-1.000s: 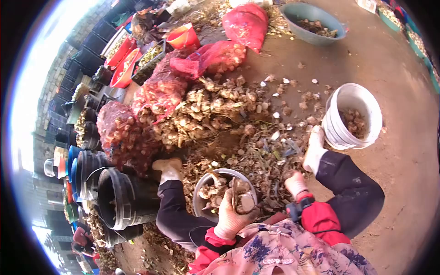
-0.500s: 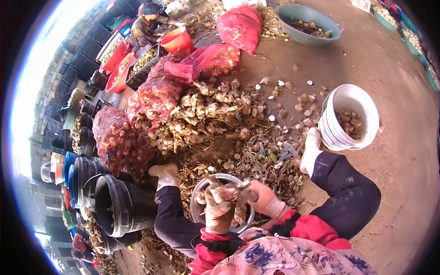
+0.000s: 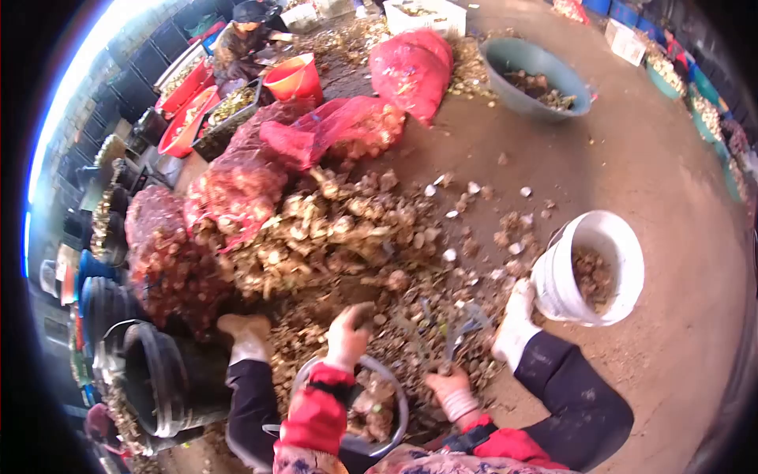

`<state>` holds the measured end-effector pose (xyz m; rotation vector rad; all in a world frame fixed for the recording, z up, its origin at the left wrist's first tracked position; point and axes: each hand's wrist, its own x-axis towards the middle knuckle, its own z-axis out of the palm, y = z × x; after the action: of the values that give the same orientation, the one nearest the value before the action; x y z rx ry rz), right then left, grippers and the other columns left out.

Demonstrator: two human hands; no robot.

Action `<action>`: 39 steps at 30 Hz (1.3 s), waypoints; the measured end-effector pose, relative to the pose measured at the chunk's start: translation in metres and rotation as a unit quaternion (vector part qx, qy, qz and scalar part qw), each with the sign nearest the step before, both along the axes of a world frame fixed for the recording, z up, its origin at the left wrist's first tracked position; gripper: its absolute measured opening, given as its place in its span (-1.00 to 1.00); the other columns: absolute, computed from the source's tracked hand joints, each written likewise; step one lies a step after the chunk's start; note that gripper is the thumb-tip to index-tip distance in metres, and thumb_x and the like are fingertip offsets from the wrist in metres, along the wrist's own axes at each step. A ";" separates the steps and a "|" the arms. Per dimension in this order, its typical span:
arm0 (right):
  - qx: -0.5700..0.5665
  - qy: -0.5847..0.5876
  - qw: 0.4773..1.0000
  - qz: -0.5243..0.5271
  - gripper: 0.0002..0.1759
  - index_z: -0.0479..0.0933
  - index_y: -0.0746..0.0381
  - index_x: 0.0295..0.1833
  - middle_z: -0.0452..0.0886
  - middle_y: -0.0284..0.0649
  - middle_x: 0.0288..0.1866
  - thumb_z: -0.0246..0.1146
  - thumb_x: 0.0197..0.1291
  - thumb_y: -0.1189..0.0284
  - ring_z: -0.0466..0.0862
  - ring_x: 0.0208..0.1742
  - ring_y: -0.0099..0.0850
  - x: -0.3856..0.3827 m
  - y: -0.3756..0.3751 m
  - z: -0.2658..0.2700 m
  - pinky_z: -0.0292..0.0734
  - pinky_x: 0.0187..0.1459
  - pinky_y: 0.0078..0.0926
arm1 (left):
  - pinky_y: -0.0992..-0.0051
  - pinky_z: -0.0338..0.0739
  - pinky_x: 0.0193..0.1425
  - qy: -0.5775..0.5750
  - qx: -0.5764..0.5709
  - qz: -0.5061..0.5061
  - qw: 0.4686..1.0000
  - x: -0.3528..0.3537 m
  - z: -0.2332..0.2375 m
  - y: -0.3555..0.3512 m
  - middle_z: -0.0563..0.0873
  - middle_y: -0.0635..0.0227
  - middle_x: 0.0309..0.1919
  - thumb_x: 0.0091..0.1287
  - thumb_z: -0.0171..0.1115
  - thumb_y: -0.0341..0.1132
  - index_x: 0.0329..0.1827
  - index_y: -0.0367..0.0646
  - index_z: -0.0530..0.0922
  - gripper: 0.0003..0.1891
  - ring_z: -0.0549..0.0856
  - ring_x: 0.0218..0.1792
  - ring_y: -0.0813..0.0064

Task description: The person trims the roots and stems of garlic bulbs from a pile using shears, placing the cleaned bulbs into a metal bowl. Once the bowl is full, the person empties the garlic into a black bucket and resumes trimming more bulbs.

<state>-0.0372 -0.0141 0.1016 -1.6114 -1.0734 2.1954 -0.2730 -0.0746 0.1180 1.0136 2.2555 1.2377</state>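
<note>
My left hand (image 3: 347,338) reaches over the far side of a round bucket (image 3: 401,399) between my legs. Its fingers point toward the debris and are too blurred to show a grip. Inside the bucket lie garlic bulbs (image 3: 375,407). Right of the bucket, my right hand (image 3: 450,384) is closed low over the scraps, around something greyish and narrow that I cannot make out. Beyond both hands spreads a heap of garlic with stalks (image 3: 332,229). Dry trimmings (image 3: 418,324) cover the ground between the heap and the bucket.
Red mesh sacks of garlic (image 3: 237,186) lie behind the heap at left. A white bucket (image 3: 545,276) with bulbs stands by my right foot, and black buckets (image 3: 170,379) by my left. Farther off are a green basin (image 3: 505,71) and a seated person (image 3: 237,47).
My left hand has left the bulbs it held over the bucket and moved forward. My right hand has moved down and apart from it. The view has tilted upward.
</note>
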 end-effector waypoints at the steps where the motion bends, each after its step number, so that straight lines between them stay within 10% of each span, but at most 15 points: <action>1: 0.021 -0.010 1.000 0.008 -0.74 0.63 0.23 -0.20 0.61 -0.40 -0.40 0.39 -0.09 0.60 0.58 -0.36 -0.56 -0.001 0.001 -0.001 0.53 -0.27 -0.54 | 0.31 0.56 0.00 0.059 -0.009 -0.033 0.998 -0.014 -0.016 0.036 0.72 0.16 -0.15 0.20 0.26 -0.42 0.00 -0.09 0.64 -0.72 0.68 -0.09 0.09; 8: -0.078 -0.013 0.997 -0.026 -0.78 0.65 0.26 -0.21 0.67 -0.38 -0.31 0.45 -0.04 0.56 0.58 -0.30 -0.54 0.000 0.016 -0.018 0.50 -0.17 -0.57 | 0.11 0.54 0.11 0.151 -0.457 -0.151 0.863 -0.057 -0.108 0.153 0.69 0.06 -0.02 0.25 0.11 -0.27 0.04 -0.08 0.60 -0.69 0.65 0.07 0.06; 14: -0.026 0.054 0.997 -0.041 -0.80 0.66 0.25 -0.21 0.66 -0.39 -0.31 0.44 -0.02 0.55 0.57 -0.28 -0.55 -0.001 0.014 -0.026 0.49 -0.14 -0.56 | 0.23 0.51 0.18 0.053 -0.300 -0.046 0.951 -0.039 -0.088 0.112 0.66 0.14 0.00 -0.26 0.57 -0.07 0.04 -0.09 0.56 -0.30 0.63 0.04 0.04; 20: 0.122 0.029 0.992 -0.023 -0.77 0.65 0.24 -0.25 0.70 -0.32 -0.31 0.44 -0.10 0.46 0.63 -0.25 -0.51 0.004 0.020 -0.025 0.55 -0.11 -0.48 | 0.41 0.48 0.11 -0.285 0.046 -0.041 0.957 0.016 -0.026 0.049 0.53 0.29 -0.04 -0.27 0.63 -0.35 0.16 -0.13 0.26 -0.12 0.53 -0.02 0.42; 25: 0.518 -0.010 0.836 0.180 -0.73 0.60 0.24 -0.19 0.60 -0.07 -0.24 0.37 -0.06 0.39 0.63 -0.18 -0.05 0.008 0.023 0.049 0.54 -0.16 -0.27 | 0.43 0.51 0.10 -0.170 -0.008 -0.078 0.982 0.064 0.051 -0.005 0.59 0.30 -0.05 -0.25 0.65 -0.35 0.24 -0.17 0.32 -0.09 0.58 -0.03 0.49; 33: 0.533 -0.012 0.766 0.358 -0.71 0.61 0.20 -0.24 0.56 -0.07 -0.22 0.38 -0.13 0.32 0.60 -0.18 0.02 0.009 -0.010 0.067 0.53 -0.15 -0.10 | 0.53 0.60 -0.09 -0.307 0.053 -0.034 0.950 0.113 0.100 -0.053 0.67 0.29 -0.13 -0.06 0.60 -0.34 0.16 -0.27 0.42 -0.30 0.67 -0.18 0.55; 35: 0.527 -0.008 0.774 0.352 -0.73 0.59 0.16 -0.23 0.55 -0.11 -0.29 0.28 -0.16 0.41 0.61 -0.19 -0.01 0.010 -0.012 0.064 0.53 -0.16 -0.08 | 0.56 0.55 -0.29 -0.083 -0.021 -0.028 0.996 0.124 0.105 -0.059 0.67 0.43 -0.40 -0.11 0.63 -0.25 0.11 -0.23 0.44 -0.28 0.62 -0.41 0.65; 37: 0.520 -0.012 0.767 0.376 -0.74 0.62 0.12 -0.19 0.58 -0.09 -0.21 0.27 -0.09 0.40 0.62 -0.14 0.00 0.012 -0.012 0.060 0.55 -0.11 -0.11 | 0.58 0.51 -0.35 -0.251 0.021 0.033 0.967 0.133 0.097 -0.063 0.64 0.50 -0.50 -0.14 0.65 -0.23 0.10 -0.20 0.45 -0.28 0.60 -0.49 0.68; 39: 0.497 -0.015 0.810 0.311 -0.76 0.64 0.11 -0.15 0.63 -0.04 -0.20 0.25 0.00 0.40 0.63 -0.13 0.03 0.020 -0.009 0.053 0.58 -0.08 -0.16 | 0.51 0.57 -0.07 0.060 -0.069 0.027 0.995 0.146 0.112 -0.066 0.68 0.31 -0.25 -0.13 0.61 -0.32 0.07 -0.16 0.48 -0.35 0.67 -0.22 0.58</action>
<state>-0.0172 -0.0228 0.1550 -0.8398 -2.4465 1.3069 -0.1271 -0.1405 0.2295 1.0068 2.4369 1.0503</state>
